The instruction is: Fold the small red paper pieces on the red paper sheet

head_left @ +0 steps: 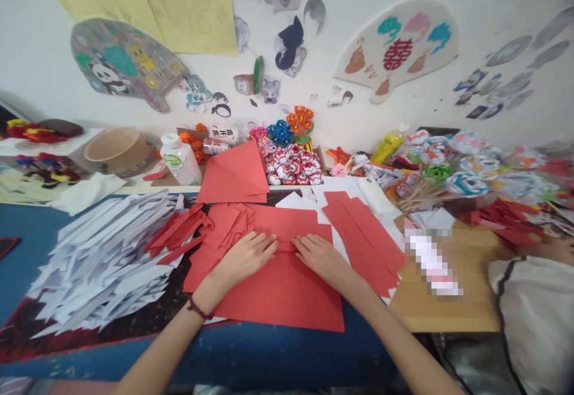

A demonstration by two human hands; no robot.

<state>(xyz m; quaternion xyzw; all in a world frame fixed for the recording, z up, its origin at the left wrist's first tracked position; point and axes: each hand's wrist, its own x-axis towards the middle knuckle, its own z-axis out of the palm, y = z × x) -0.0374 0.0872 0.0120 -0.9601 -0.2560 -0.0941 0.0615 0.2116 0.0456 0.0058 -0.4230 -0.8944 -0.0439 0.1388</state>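
Observation:
My left hand [246, 256] and my right hand [320, 257] face each other over a pile of large red paper sheets [278, 299]. A small piece of red paper [284, 245] lies between them, and the curled fingertips of both hands press on its ends. Its exact outline blends into the red sheets below. Beside my left hand is a heap of small red paper pieces [228, 222]. Right of my right hand, long red paper strips [361, 236] rest on white sheets.
Folded white paper strips [112, 257] and folded red strips [179, 230] are heaped on the left. Behind stand a white bottle [179, 159], red-and-white paper balls [293, 165] and a yellow bottle [390, 144]. A person [533, 317] sits at the right by a wooden board [470, 311].

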